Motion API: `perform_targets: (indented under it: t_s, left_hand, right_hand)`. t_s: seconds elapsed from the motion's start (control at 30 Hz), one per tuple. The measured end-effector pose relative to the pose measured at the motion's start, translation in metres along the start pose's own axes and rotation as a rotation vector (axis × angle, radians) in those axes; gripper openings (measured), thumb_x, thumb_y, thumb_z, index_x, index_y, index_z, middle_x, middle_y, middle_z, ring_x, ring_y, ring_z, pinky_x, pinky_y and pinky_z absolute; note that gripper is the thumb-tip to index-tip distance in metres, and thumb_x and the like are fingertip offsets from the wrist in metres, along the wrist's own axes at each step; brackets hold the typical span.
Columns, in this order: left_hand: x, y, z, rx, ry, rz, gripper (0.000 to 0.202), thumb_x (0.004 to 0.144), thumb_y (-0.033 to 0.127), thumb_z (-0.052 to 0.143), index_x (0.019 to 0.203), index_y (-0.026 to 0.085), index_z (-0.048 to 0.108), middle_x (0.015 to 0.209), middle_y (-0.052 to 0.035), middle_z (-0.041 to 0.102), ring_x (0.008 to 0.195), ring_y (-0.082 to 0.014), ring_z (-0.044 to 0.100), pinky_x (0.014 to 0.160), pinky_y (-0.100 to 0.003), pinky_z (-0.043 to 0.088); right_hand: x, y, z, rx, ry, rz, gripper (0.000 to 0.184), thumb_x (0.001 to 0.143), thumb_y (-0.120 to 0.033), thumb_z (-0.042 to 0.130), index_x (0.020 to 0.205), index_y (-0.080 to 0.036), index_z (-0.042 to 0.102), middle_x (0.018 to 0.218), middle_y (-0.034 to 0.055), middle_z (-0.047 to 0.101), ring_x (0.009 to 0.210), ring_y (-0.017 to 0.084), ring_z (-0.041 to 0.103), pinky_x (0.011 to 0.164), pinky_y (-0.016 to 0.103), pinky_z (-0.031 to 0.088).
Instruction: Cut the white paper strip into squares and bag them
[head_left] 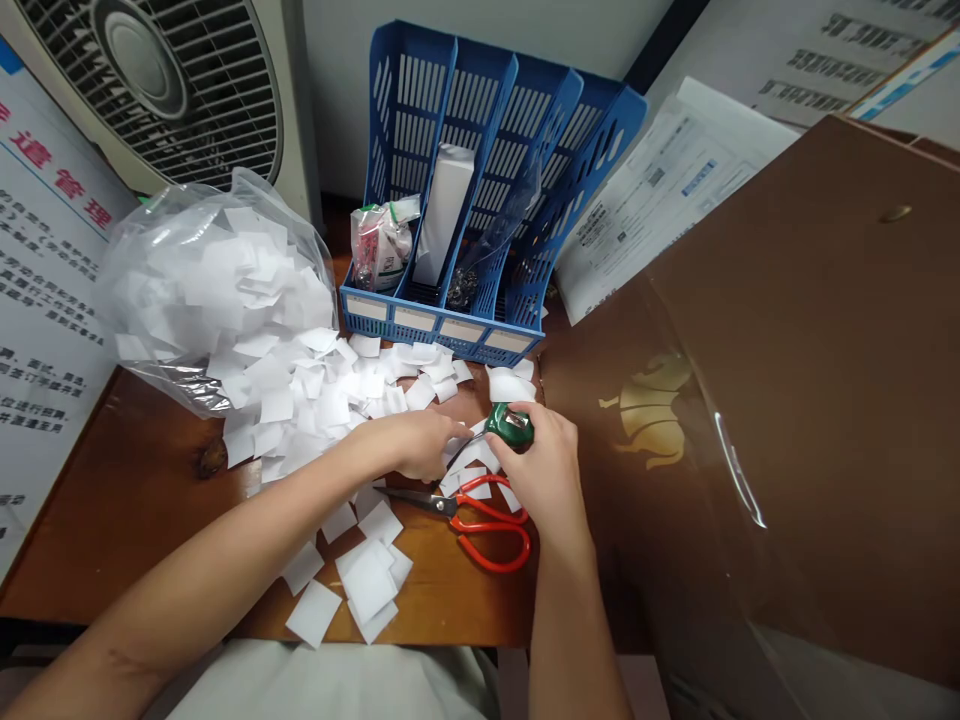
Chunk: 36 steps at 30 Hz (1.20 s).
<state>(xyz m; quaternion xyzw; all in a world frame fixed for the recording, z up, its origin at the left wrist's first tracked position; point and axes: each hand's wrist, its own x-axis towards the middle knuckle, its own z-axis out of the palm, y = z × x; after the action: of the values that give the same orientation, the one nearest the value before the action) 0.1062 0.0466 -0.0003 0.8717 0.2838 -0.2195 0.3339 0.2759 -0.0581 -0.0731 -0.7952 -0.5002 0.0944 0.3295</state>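
In my right hand (541, 455) is a small green tape measure (510, 425), gripped between thumb and fingers. A narrow strip, apparently its blade (471, 441), runs from the case down to my left hand (424, 445). The fingers of that hand are closed at the strip's end; the fingertips are partly hidden. Just below both hands lie red-handled scissors (457, 508), blades pointing left. White paper squares (322, 390) spread over the wooden table (442, 590) around and under my hands.
At the left, a clear plastic bag (225, 270) spills more paper squares. Behind stands a blue file rack (442, 330) with a white box (445, 215) and small bags. A fan (150, 70) is at back left. A brown box (780, 330) borders the right side.
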Motion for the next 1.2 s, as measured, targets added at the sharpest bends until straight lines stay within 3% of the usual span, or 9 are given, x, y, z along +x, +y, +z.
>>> perform_targets:
  t_s: [0.1, 0.23, 0.43, 0.6, 0.77, 0.97, 1.2]
  left_hand:
    - [-0.002, 0.001, 0.0, 0.003, 0.008, 0.002, 0.082, 0.078, 0.014, 0.061, 0.157, 0.027, 0.046, 0.119, -0.0114, 0.073, 0.091, -0.0252, 0.071, 0.076, -0.031, 0.053]
    - [-0.011, -0.004, 0.0, 0.02, 0.072, 0.01, 0.075, 0.081, 0.012, 0.056, 0.155, 0.022, 0.049, 0.12, -0.0131, 0.073, 0.091, -0.0246, 0.07, 0.075, -0.029, 0.05]
    - [-0.036, -0.025, 0.005, -0.128, 0.351, -0.033, 0.067, 0.088, 0.019, 0.051, 0.154, 0.022, 0.046, 0.1, -0.0084, 0.073, 0.079, -0.0217, 0.066, 0.065, -0.028, 0.043]
    - [-0.054, -0.033, 0.021, -0.321, 0.453, -0.167, 0.061, 0.09, 0.026, 0.051, 0.149, 0.013, 0.05, 0.091, -0.0069, 0.07, 0.08, -0.0229, 0.066, 0.07, -0.031, 0.044]
    - [-0.071, -0.04, 0.033, -0.583, 0.518, -0.266, 0.046, 0.091, 0.033, 0.054, 0.134, 0.016, 0.057, 0.089, -0.0031, 0.07, 0.075, -0.0203, 0.068, 0.069, -0.029, 0.047]
    - [-0.091, -0.043, 0.026, -0.663, 0.531, -0.317, 0.026, 0.089, 0.037, 0.059, 0.106, 0.018, 0.067, 0.078, -0.001, 0.071, 0.07, -0.0201, 0.068, 0.061, -0.027, 0.045]
    - [-0.097, -0.048, 0.029, -0.742, 0.501, -0.378, 0.032, 0.085, 0.04, 0.064, 0.108, 0.019, 0.069, 0.083, -0.0034, 0.076, 0.078, -0.0243, 0.074, 0.06, -0.027, 0.045]
  right_hand:
    - [0.009, 0.002, 0.008, -0.068, 0.038, -0.02, 0.039, 0.082, -0.029, 0.066, 0.12, -0.019, 0.068, 0.127, 0.0143, 0.068, 0.119, 0.035, 0.046, 0.106, 0.054, 0.038]
    - [0.017, 0.009, 0.012, -0.125, 0.061, -0.076, 0.041, 0.087, -0.023, 0.058, 0.126, -0.014, 0.067, 0.143, 0.0153, 0.061, 0.12, 0.032, 0.046, 0.11, 0.048, 0.037]
    - [0.016, 0.014, 0.012, -0.176, 0.113, -0.097, 0.044, 0.091, -0.024, 0.053, 0.131, -0.014, 0.068, 0.141, 0.0155, 0.061, 0.123, 0.034, 0.043, 0.11, 0.05, 0.039]
    - [0.016, 0.01, 0.013, -0.275, 0.135, -0.067, 0.044, 0.089, -0.028, 0.054, 0.129, -0.019, 0.069, 0.138, 0.0151, 0.061, 0.119, 0.038, 0.043, 0.098, 0.059, 0.04]
    - [0.016, 0.01, 0.01, -0.316, 0.117, -0.102, 0.043, 0.089, -0.031, 0.053, 0.127, -0.018, 0.069, 0.133, 0.0168, 0.061, 0.115, 0.037, 0.046, 0.092, 0.056, 0.042]
    - [0.01, 0.02, 0.012, -0.268, 0.184, -0.22, 0.041, 0.093, -0.028, 0.052, 0.127, -0.015, 0.07, 0.129, 0.0153, 0.064, 0.111, 0.033, 0.05, 0.101, 0.049, 0.046]
    - [0.009, 0.019, 0.016, -0.273, 0.185, -0.241, 0.04, 0.094, -0.026, 0.053, 0.13, -0.016, 0.069, 0.131, 0.0162, 0.064, 0.114, 0.034, 0.052, 0.1, 0.052, 0.048]
